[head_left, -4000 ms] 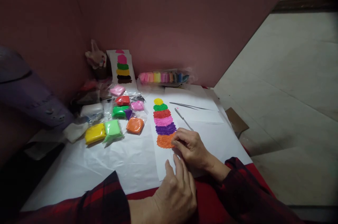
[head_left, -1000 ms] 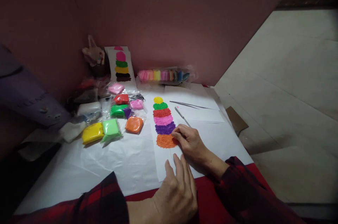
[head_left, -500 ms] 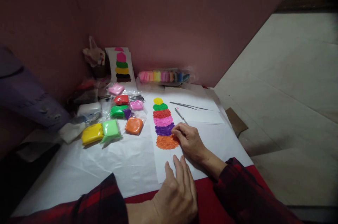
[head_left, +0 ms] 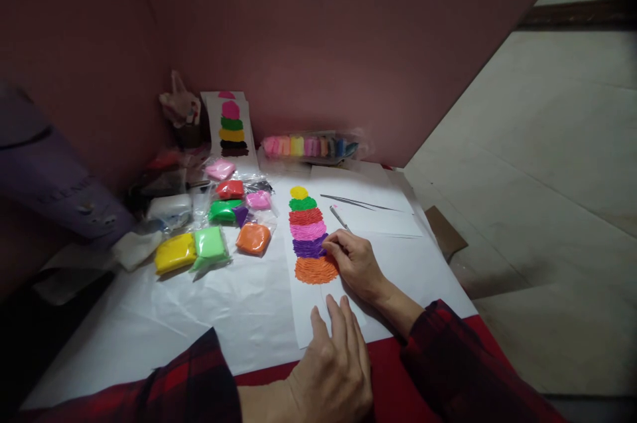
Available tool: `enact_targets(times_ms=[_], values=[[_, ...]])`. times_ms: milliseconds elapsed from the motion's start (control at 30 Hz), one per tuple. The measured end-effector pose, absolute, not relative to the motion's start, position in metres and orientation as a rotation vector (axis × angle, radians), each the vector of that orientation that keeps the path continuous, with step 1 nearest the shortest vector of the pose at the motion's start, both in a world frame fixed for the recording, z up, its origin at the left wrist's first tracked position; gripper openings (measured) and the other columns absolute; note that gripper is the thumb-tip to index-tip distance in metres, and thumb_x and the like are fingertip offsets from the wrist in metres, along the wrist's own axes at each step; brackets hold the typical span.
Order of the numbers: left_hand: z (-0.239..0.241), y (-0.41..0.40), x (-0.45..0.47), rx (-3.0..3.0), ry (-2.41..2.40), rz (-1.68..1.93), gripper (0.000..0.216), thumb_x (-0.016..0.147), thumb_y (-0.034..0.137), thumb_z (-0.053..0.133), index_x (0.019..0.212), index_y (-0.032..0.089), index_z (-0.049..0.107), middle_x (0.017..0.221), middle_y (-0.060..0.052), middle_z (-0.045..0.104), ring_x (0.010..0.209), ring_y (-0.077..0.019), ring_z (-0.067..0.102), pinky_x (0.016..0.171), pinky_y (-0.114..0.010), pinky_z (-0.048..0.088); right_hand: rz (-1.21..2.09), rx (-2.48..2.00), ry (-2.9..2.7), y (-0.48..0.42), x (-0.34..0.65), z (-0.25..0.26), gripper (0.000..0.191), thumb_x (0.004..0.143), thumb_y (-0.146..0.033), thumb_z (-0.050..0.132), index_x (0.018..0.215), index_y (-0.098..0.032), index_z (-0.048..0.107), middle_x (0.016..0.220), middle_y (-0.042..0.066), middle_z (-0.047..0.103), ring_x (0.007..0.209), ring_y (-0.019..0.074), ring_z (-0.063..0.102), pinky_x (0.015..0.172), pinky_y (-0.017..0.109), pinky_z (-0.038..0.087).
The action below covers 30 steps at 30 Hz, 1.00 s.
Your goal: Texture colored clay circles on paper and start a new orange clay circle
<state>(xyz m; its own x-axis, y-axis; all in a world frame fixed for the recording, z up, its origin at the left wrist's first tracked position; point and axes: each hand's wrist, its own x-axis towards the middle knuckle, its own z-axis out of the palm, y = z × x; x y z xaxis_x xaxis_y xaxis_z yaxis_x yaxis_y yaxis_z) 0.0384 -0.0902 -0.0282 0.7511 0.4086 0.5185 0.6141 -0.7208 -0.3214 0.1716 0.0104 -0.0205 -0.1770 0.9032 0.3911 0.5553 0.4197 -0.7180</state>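
A white paper sheet (head_left: 309,317) carries a stack of textured clay bands: yellow on top, then green, red, pink, purple (head_left: 308,248) and orange (head_left: 315,271) at the bottom. My right hand (head_left: 359,262) rests at the right end of the purple and orange bands, thumb and forefinger pinched together. Whatever sits in that pinch is too small to make out. Fingers stretched out, my left hand (head_left: 334,363) lies over the sheet's lower edge and holds nothing. A silver pen (head_left: 339,217) lies just beyond my right hand.
Several bagged clay packs, among them yellow (head_left: 175,253), light green (head_left: 210,246) and orange (head_left: 253,238), lie to the left. A tray of coloured clay sticks (head_left: 309,146) and a sheet with a similar stack (head_left: 231,127) are by the wall. Dark thin strips (head_left: 355,201) lie on paper.
My right hand stays pinched beside the purple band with barely any shift. My left hand keeps its place, and the whole view has moved very slightly.
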Motion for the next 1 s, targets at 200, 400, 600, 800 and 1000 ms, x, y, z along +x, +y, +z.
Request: enact_targets(times_ms=[200, 400, 600, 800, 1000], values=[[-0.031, -0.088, 0.039, -2.45, -0.759, -0.592, 0.038, 0.09, 0.021, 0.041, 0.105, 0.004, 0.071, 0.108, -0.02, 0.071, 0.096, -0.0379, 0.067, 0.069, -0.049, 0.048, 0.482, -1.214, -1.832, 0.014, 0.17, -0.022, 0.019, 0.091, -0.021, 0.054, 0.076, -0.019, 0.064, 0.073, 0.002, 0.063, 0.067, 0.0152, 0.058, 0.065, 0.027, 0.046], [-0.032, -0.089, 0.039, -2.446, -0.763, -0.603, 0.037, 0.09, 0.025, 0.044, 0.104, 0.004, 0.071, 0.108, -0.02, 0.071, 0.096, -0.0381, 0.067, 0.069, -0.049, 0.048, 0.462, -1.185, -1.799, 0.018, 0.169, -0.022, 0.017, 0.089, -0.019, 0.058, 0.076, -0.019, 0.067, 0.071, 0.001, 0.063, 0.065, 0.0149, 0.058, 0.064, 0.028, 0.046], [-0.033, -0.088, 0.04, -2.44, -0.742, -0.597, 0.037, 0.09, 0.024, 0.044, 0.104, 0.002, 0.07, 0.108, -0.021, 0.07, 0.095, -0.039, 0.067, 0.069, -0.05, 0.047, 0.47, -1.184, -1.793, 0.023, 0.17, -0.024, 0.016, 0.089, -0.021, 0.059, 0.076, -0.019, 0.069, 0.072, 0.002, 0.065, 0.067, 0.0155, 0.059, 0.065, 0.029, 0.048], [-0.034, -0.088, 0.04, -2.439, -0.756, -0.608, 0.037, 0.09, 0.025, 0.044, 0.104, 0.003, 0.071, 0.108, -0.02, 0.07, 0.095, -0.0388, 0.067, 0.067, -0.049, 0.049, 0.468, -1.176, -1.777, 0.025, 0.169, -0.026, 0.014, 0.087, -0.02, 0.061, 0.078, -0.019, 0.071, 0.072, 0.002, 0.065, 0.067, 0.0156, 0.059, 0.065, 0.029, 0.048], [-0.031, -0.088, 0.04, -2.45, -0.74, -0.609, 0.037, 0.09, 0.027, 0.047, 0.103, 0.004, 0.071, 0.107, -0.02, 0.071, 0.094, -0.0383, 0.067, 0.066, -0.049, 0.051, 0.46, -1.176, -1.77, 0.025, 0.169, -0.026, 0.014, 0.087, -0.019, 0.061, 0.079, -0.019, 0.073, 0.073, 0.003, 0.066, 0.067, 0.0161, 0.06, 0.065, 0.03, 0.049]])
